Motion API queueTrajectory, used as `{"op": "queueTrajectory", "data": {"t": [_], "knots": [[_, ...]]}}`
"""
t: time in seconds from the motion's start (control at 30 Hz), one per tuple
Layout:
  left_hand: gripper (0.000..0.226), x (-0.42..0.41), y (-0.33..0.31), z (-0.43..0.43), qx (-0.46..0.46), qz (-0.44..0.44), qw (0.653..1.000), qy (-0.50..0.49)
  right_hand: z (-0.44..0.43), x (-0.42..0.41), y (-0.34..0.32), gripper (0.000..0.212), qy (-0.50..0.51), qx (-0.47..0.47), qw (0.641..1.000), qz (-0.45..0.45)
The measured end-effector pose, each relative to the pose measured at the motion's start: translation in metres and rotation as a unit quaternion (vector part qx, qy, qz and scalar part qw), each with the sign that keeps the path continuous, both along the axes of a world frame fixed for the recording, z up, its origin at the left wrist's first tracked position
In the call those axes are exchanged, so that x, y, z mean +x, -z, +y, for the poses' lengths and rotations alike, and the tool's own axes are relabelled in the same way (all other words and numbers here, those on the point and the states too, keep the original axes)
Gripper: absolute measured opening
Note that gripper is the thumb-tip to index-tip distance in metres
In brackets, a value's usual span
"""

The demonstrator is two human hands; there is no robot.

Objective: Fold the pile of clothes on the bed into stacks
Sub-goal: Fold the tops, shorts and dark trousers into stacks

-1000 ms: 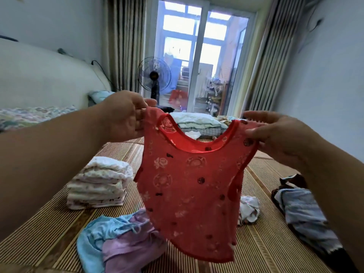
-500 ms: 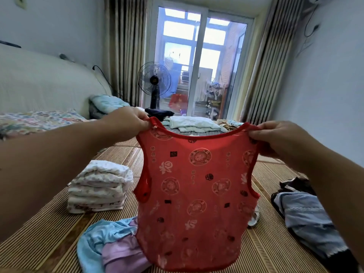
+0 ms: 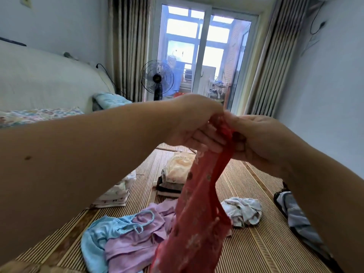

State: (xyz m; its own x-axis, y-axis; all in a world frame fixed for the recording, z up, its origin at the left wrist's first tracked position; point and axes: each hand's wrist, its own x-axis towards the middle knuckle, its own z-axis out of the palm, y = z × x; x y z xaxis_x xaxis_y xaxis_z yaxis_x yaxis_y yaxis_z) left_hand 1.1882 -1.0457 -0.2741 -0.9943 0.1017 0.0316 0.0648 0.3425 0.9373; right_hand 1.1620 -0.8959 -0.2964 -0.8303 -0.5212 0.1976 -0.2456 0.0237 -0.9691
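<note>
A small red patterned vest (image 3: 199,213) hangs folded in half lengthwise above the bed mat. My left hand (image 3: 195,127) and my right hand (image 3: 254,138) meet at its top, and both pinch the shoulder straps together. Below it lie loose clothes: a light blue garment (image 3: 98,237), a lilac one (image 3: 134,245) and a crumpled pale piece (image 3: 243,210). A folded white stack (image 3: 118,192) stands at the left, partly behind my left forearm. A second folded stack (image 3: 173,178) with a cream top sits behind the vest.
A striped bamboo mat (image 3: 256,245) covers the bed. Dark and blue-grey clothes (image 3: 295,215) lie at the right edge. A padded headboard (image 3: 39,83), a floral pillow (image 3: 35,115) and a standing fan (image 3: 157,77) by the glass door are further off.
My hands have come together, which folded the spread red vest in half along its length. The view has tilted, and the second stack now shows behind the vest.
</note>
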Motion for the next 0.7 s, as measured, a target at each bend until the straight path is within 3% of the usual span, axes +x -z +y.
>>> {"op": "queueTrajectory", "data": {"t": [0.1, 0.17, 0.23, 0.3, 0.37, 0.5, 0.6, 0.7], "knots": [[0.044, 0.006, -0.010, -0.001, -0.068, 0.050, 0.996, 0.007, 0.007, 0.001, -0.008, 0.037, 0.007, 0.014, 1.000, 0.022], [0.041, 0.003, -0.013, -0.009, -0.187, 0.127, 0.974, -0.028, 0.009, -0.001, -0.013, 0.021, 0.039, 0.027, 0.998, 0.034], [0.055, -0.003, -0.009, -0.018, -0.265, 0.183, 0.945, -0.050, 0.010, -0.003, -0.017, 0.013, 0.054, 0.035, 0.997, 0.044], [0.076, -0.011, 0.001, -0.026, -0.246, 0.128, 0.961, 0.014, 0.012, -0.007, -0.020, 0.015, 0.047, 0.040, 0.997, 0.043], [0.064, -0.021, 0.018, -0.030, -0.179, 0.036, 0.978, 0.105, 0.015, -0.015, -0.021, 0.015, 0.044, 0.045, 0.997, 0.037], [0.022, -0.055, 0.052, -0.034, -0.184, -0.021, 0.976, 0.113, 0.022, -0.037, -0.017, 0.016, 0.064, 0.075, 0.995, 0.031], [0.012, -0.079, 0.062, -0.030, -0.169, -0.003, 0.985, 0.043, 0.028, -0.063, -0.009, 0.012, 0.140, 0.175, 0.967, 0.121], [0.006, -0.106, 0.057, -0.020, -0.232, 0.065, 0.969, -0.058, 0.028, -0.090, -0.005, 0.009, 0.204, 0.218, 0.935, 0.193]]}}
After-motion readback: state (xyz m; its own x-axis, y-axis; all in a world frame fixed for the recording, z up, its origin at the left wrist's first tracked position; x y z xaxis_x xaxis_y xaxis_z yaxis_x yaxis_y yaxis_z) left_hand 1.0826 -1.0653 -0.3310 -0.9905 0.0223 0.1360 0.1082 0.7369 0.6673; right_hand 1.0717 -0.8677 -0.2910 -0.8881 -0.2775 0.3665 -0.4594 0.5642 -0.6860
